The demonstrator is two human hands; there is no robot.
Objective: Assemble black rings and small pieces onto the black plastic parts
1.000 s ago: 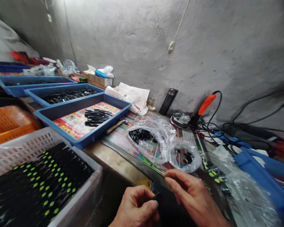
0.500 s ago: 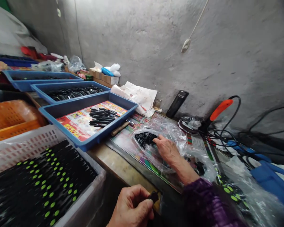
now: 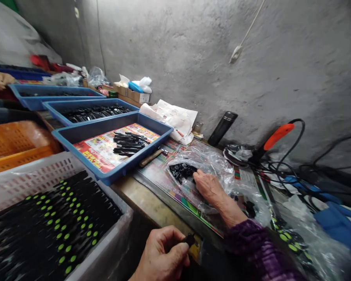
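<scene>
My left hand [image 3: 163, 253] is closed near the bottom edge, thumb and forefinger pinching a small black part [image 3: 189, 239]. My right hand [image 3: 212, 191], in a purple sleeve [image 3: 251, 242], reaches over the table to a clear plastic bag [image 3: 216, 164]. Its fingertips are drawn together at the bag's mouth, beside a heap of small black pieces [image 3: 181, 171]. Whatever those fingertips hold is hidden. Below the right forearm, another clear bag [image 3: 261, 203] has black pieces in it.
Left of the bags stands a blue tray [image 3: 105, 177] with slim black parts, near a hammer [image 3: 150, 158]. A white crate [image 3: 46, 164] holds black parts with green dots. A black cylinder [image 3: 222, 128] and an orange-handled tool [image 3: 277, 136] lean by the wall. Another person's hand [image 3: 0, 80] shows far left.
The view has shifted slightly, so most things sit a little further right. My left hand keeps its pinch on the black part, and my right hand stays at the bag.
</scene>
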